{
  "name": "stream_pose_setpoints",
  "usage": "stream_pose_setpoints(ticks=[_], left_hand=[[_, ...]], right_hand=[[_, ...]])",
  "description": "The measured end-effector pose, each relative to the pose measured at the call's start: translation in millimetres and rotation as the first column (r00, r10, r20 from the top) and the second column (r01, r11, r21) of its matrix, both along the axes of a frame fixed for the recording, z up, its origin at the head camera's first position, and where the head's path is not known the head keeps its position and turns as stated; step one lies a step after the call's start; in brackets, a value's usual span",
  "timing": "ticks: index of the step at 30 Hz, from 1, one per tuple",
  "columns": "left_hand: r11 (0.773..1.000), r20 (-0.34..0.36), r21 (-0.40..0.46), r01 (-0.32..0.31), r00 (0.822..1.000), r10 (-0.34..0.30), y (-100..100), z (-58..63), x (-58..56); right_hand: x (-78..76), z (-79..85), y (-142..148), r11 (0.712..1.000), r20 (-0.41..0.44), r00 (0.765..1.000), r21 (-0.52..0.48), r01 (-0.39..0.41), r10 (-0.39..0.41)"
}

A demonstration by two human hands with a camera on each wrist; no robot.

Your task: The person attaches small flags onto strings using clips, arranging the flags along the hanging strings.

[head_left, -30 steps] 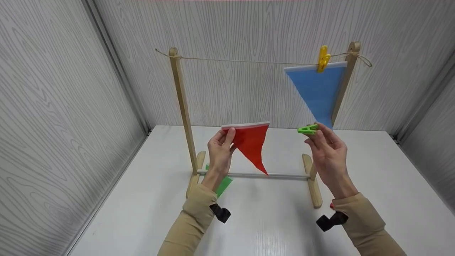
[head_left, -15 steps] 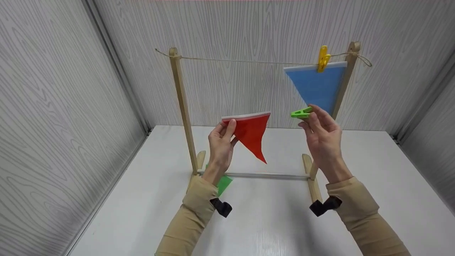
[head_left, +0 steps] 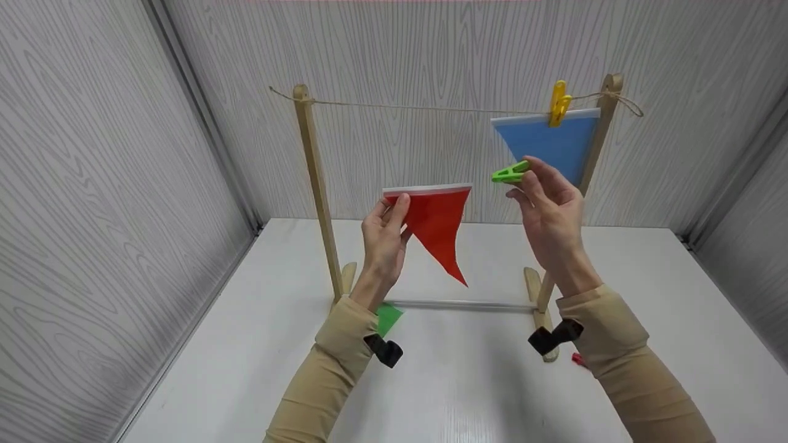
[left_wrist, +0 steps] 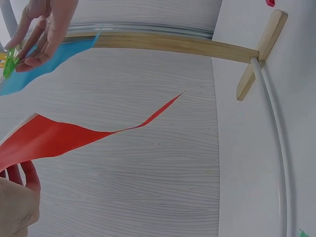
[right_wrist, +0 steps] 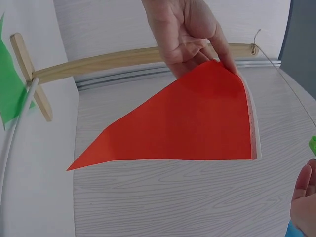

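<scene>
My left hand [head_left: 385,237] pinches a red triangular pennant [head_left: 436,224] by the left end of its white top band, and the tip hangs down. The right hand [head_left: 552,209] pinches a green clothespin [head_left: 510,173] between thumb and fingers, its nose toward the left. Both hands are below the string [head_left: 406,107]. Behind the right hand a blue pennant [head_left: 551,143] hangs from the string by a yellow clothespin [head_left: 559,104]. In the right wrist view the red pennant [right_wrist: 182,118] spreads out under the left hand's fingers.
Two wooden posts [head_left: 317,184] carry the string, joined low down by a pale rod [head_left: 465,304]. A green pennant [head_left: 388,319] lies on the white table [head_left: 455,381] by the left foot. A small red clothespin [head_left: 578,359] lies near the right foot. Grained panels stand around.
Both hands have risen toward the string, the left with the red pennant and the right with the green clothespin. The right hand has also shifted left, across the blue pennant's lower part.
</scene>
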State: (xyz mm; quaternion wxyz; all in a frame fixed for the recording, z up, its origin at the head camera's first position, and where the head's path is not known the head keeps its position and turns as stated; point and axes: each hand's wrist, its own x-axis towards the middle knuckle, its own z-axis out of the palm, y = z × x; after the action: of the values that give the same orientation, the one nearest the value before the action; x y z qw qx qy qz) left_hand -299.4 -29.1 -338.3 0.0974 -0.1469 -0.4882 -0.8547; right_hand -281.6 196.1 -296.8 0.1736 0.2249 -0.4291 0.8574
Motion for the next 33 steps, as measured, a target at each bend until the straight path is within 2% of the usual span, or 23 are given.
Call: stream_pose_setpoints(ticks=[3,9,22,33], left_hand=[[1.000,-0.009,-0.006,0.012,1.000,-0.012,0,4.0,-1.0],[0.999,-0.022,-0.020,0.028,0.999,-0.028,0,12.6,-3.5],[0.999,-0.045,-0.034,0.035,0.998,-0.036,4,28.5,-10.1],[0.998,-0.047,-0.058,0.028,0.998,-0.031,1,42.9,-15.0]], right_hand=[[-2.6,6.0,-4,0.998,-0.003,0.999,0.025,0.054,-0.054],[-7.0,17.9,-9,0.993,-0.048,0.995,0.068,0.094,-0.091],[-15.7,37.6,-15,0.985,-0.156,0.983,0.128,0.113,-0.093],[-19.8,53.9,-22,0.974,-0.169,0.977,0.162,0.161,-0.133]])
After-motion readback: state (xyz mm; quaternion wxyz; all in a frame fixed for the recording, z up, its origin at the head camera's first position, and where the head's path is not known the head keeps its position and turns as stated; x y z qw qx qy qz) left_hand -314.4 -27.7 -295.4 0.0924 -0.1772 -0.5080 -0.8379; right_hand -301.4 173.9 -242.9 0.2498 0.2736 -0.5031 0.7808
